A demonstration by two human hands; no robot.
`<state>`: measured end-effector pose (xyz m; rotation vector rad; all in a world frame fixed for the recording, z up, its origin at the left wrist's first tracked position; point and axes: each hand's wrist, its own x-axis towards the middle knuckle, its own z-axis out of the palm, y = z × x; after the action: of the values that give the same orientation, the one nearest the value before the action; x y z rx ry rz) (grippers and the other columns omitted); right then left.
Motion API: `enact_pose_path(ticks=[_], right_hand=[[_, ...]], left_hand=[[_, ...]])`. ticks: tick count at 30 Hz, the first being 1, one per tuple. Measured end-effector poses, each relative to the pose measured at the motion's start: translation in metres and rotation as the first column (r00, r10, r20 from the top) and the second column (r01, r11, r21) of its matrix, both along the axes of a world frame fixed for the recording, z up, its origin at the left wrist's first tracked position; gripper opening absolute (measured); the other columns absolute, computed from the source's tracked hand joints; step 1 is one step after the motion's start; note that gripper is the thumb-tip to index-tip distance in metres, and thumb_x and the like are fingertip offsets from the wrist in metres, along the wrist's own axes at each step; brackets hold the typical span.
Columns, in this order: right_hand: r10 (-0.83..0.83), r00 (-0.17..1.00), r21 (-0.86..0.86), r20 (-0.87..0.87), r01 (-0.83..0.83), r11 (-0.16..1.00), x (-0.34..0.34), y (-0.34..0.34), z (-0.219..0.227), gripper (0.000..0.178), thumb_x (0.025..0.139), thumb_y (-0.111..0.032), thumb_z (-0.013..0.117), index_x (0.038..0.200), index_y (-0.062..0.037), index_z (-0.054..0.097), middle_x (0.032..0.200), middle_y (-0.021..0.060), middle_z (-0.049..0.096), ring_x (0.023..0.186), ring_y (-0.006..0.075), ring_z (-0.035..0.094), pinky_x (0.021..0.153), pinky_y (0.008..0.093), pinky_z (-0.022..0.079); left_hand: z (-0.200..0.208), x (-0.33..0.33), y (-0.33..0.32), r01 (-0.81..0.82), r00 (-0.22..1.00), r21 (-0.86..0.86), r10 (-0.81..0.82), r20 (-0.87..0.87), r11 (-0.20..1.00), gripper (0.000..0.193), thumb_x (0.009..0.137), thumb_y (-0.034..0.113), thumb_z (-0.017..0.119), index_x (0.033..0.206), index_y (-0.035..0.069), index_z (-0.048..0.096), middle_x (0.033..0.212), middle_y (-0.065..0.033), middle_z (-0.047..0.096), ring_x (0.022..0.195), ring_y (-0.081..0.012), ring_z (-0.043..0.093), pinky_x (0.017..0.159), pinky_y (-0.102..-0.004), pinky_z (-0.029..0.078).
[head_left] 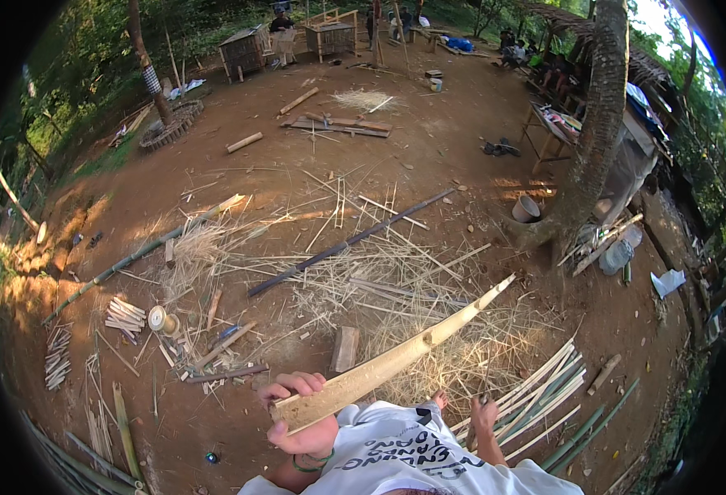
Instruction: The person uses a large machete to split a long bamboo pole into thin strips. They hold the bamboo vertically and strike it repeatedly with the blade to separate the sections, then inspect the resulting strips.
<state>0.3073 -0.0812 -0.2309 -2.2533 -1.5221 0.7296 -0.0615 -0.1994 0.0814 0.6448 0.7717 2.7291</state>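
Note:
My left hand (307, 436) grips the near end of a long split bamboo piece (396, 354), thumb below and fingers over the upper edge. The pale hollow side shows, with node ridges along it, and the far end points up and to the right. Low on the right, my right hand (484, 414) is closed beside my shirt; a small dark bit shows at its fingers, too unclear to name. A bundle of thin bamboo strips (546, 391) lies just right of that hand. Behind the bamboo piece stands a wooden block (345, 348).
Bamboo shavings (330, 285) cover the dirt ahead, crossed by a dark pole (350, 242). At left lie a spool (162, 320), short stick bundles (126, 317) and a green bamboo pole (119, 266). A tree trunk (600, 124) and a bucket (526, 209) stand at right; people sit farther back.

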Motion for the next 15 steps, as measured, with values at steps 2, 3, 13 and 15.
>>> enact_pose_path(ticks=[2, 3, 13, 15], right_hand=[[0.103, 0.987, 0.143, -0.120, -0.086, 0.986, -0.042, 0.058, 0.096, 0.028, 0.084, -0.024, 0.068, 0.082, 0.0034, 0.061, 0.062, 0.0159, 0.058, 0.059, 0.0276, 0.061, 0.059, 0.0432, 0.048], [0.343, 0.938, 0.269, 0.048, -0.343, 0.900, -0.059, 0.093, 0.134, 0.025, 0.085, -0.021, 0.067, 0.081, 0.0022, 0.060, 0.060, 0.0138, 0.056, 0.057, 0.0258, 0.059, 0.056, 0.0411, 0.046], [0.933, 0.113, 0.156, 0.341, -0.986, 0.063, -0.471, 0.225, 0.431, 0.023, 0.075, -0.015, 0.066, 0.092, -0.0047, 0.077, 0.088, 0.0172, 0.074, 0.086, 0.0344, 0.072, 0.075, 0.0440, 0.057], [0.946, 0.132, 0.139, 0.296, -0.986, 0.095, -0.542, 0.227, 0.458, 0.026, 0.074, -0.009, 0.066, 0.096, -0.0077, 0.078, 0.095, 0.0147, 0.075, 0.091, 0.0303, 0.073, 0.078, 0.0382, 0.058]], left_hand=[[0.001, 0.000, -0.003, -0.011, 1.000, -0.009, 0.011, 0.016, 1.000, 0.044, 0.081, 0.046, 0.054, 0.102, 0.008, 0.045, 0.084, -0.0129, 0.052, 0.077, -0.0275, 0.054, 0.076, -0.0452, 0.047], [0.000, 0.001, -0.002, -0.004, 1.000, 0.009, 0.004, 0.010, 1.000, 0.044, 0.081, 0.046, 0.054, 0.102, 0.008, 0.045, 0.084, -0.0129, 0.052, 0.077, -0.0275, 0.054, 0.076, -0.0453, 0.047], [-0.001, 0.034, -0.017, -0.045, 0.997, -0.035, 0.047, 0.061, 0.998, 0.042, 0.079, 0.045, 0.052, 0.101, 0.010, 0.045, 0.085, -0.0114, 0.051, 0.078, -0.0265, 0.053, 0.077, -0.0454, 0.044], [-0.003, 0.042, -0.028, -0.061, 0.992, -0.083, 0.070, 0.104, 0.995, 0.039, 0.078, 0.044, 0.051, 0.100, 0.012, 0.045, 0.087, -0.0091, 0.049, 0.080, -0.0240, 0.050, 0.078, -0.0437, 0.040]])
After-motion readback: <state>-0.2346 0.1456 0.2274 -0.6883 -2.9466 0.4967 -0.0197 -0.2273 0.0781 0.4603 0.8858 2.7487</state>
